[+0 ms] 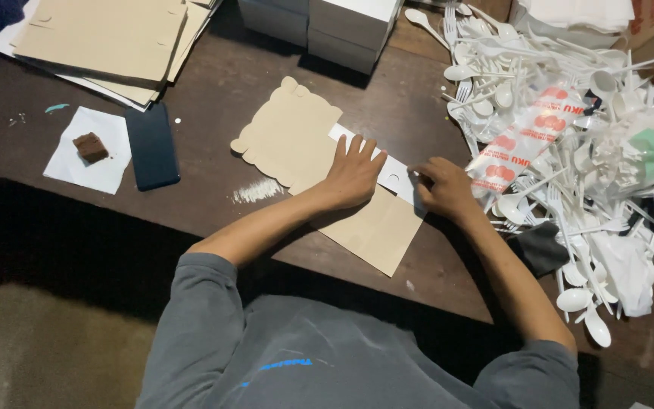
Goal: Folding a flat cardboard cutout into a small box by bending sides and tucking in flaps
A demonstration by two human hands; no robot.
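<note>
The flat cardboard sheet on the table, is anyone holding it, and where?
The left hand presses flat on the middle of the cardboard sheet, pinning it; the right hand pinches its white folded edge strip. Neither lifts it.

Bare table point(213, 113) left; plastic cutlery heap point(562, 144) crowds the right.

Matt cardboard box blank point(297, 144), glossy plastic spoons point(569, 91)

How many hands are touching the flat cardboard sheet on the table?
2. The left hand lies flat on the middle of the flat cardboard sheet. The right hand presses the sheet's white folded edge, beside the pile of white plastic cutlery.
</note>
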